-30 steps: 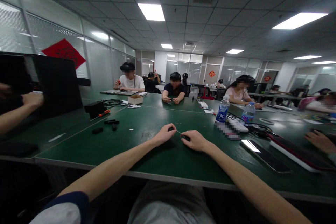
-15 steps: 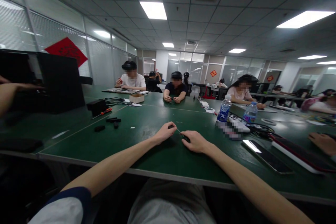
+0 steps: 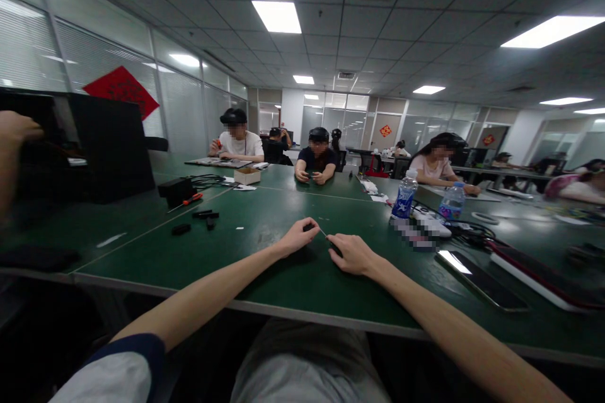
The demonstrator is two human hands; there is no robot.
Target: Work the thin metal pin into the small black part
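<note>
1. Room: an open office with a tiled ceiling (image 3: 326,31), strip lights and glass partitions; slatted blinds (image 3: 28,56) run along the left wall, with a red diamond-shaped sign (image 3: 121,93) on them.
2. Bench: one long green bench (image 3: 142,245), running from the near edge to the far end of the room.
3. Black upright panel (image 3: 108,145): stands at the left of the bench, with another person's hand (image 3: 14,129) raised in front of it at the left edge.
4. Co-workers: three people sit along the far side, in a white shirt (image 3: 236,145), a dark shirt (image 3: 317,160) and a pale pink top (image 3: 435,164).
5. Right side of bench: a smartphone (image 3: 482,280), a red-edged tablet case (image 3: 534,280), two plastic water bottles (image 3: 404,198) (image 3: 452,203) and a pixelated item (image 3: 416,233).
6. Left side of bench: a black box (image 3: 176,192) with cables, a red-handled screwdriver (image 3: 191,199), a small cardboard box (image 3: 246,176) and small black parts (image 3: 205,215).
7. Left hand (image 3: 297,237): closed, fingers pinching a small dark piece (image 3: 309,227), held low over the near middle of the bench.
8. Right hand (image 3: 352,255): closed on a dark grip (image 3: 334,249), just beside the left hand.
9. Thin metal pin (image 3: 324,234): spans the short gap between both hands, above the bench.
</note>
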